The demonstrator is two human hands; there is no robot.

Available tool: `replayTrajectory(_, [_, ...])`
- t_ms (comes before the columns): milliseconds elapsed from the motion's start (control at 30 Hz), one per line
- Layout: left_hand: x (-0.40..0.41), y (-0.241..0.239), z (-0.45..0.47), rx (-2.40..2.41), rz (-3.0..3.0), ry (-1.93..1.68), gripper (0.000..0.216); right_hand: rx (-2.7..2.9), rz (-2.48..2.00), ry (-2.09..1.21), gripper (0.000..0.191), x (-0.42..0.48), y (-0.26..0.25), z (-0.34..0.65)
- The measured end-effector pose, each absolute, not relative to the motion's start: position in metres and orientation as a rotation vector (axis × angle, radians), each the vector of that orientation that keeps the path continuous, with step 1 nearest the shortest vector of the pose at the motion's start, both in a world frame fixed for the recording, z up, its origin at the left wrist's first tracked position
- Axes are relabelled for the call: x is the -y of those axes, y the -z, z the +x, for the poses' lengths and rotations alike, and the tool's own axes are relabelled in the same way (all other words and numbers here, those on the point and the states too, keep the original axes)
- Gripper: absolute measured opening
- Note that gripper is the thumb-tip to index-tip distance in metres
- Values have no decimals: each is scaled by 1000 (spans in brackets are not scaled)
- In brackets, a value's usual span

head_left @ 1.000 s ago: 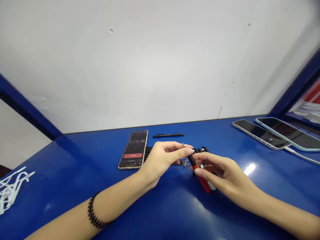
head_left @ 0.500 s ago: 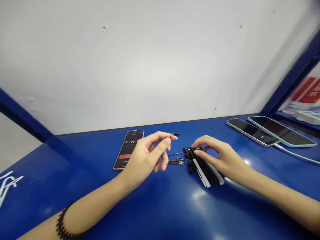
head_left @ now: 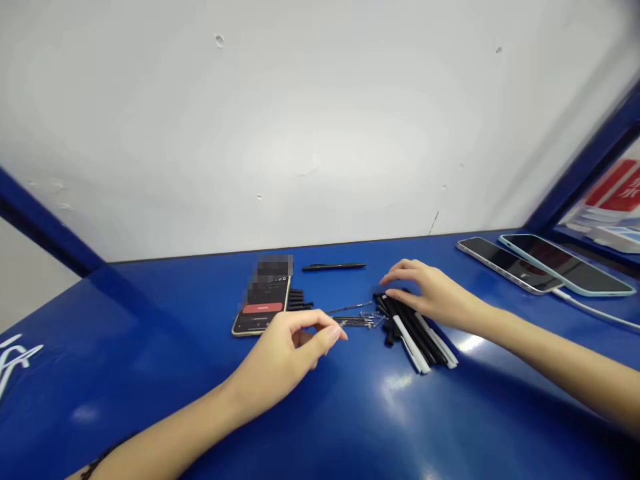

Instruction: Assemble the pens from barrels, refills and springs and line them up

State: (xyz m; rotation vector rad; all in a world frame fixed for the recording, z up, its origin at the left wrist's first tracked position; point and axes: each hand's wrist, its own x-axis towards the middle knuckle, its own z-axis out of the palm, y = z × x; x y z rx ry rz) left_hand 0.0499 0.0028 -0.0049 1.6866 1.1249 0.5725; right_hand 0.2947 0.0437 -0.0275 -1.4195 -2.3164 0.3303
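My left hand hovers over the blue table, thumb and forefinger pinched on a small pen spring. Just beyond its fingertips lie thin pen refills and several loose springs. My right hand is at the far end of a pile of black and white pen barrels; its thumb and fingers are apart, with nothing visible between them. Whether the thumb touches the barrels I cannot tell. Short black pen parts lie beyond my left hand, partly beside the phone.
A phone with a lit screen lies behind my left hand. One black pen rests near the wall. Two more phones overlap at the right, with a white cable. White plastic pieces lie at the far left.
My left hand has come down and nearer with the small spring, uncovering the black pen and short black parts. My right hand has lifted slightly and its fingers have spread at the pile.
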Motion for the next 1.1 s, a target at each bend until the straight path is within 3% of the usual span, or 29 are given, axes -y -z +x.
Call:
replayTrajectory(133, [0,-1,50,-1090,1792,-518,24,2414,-1410,-420,18,-64,22,294])
replayTrajectory(300, [2,-3,46,-1087,1869,-413,36,2470,-1432,-464,16,-73,21,290])
replayTrajectory(700, [-12,2,41,-1136,1571,-597,32,2472,-1503,-507,13,-81,17,282])
replayTrajectory(900, [-11,2,42,-1181,1618,-583,33,2354,-1470,-531,17,-48,2,276])
replayTrajectory(1100, [-7,1,48,-1232,1753,-537,28,2123,-1301,-709,10,-4,14,263])
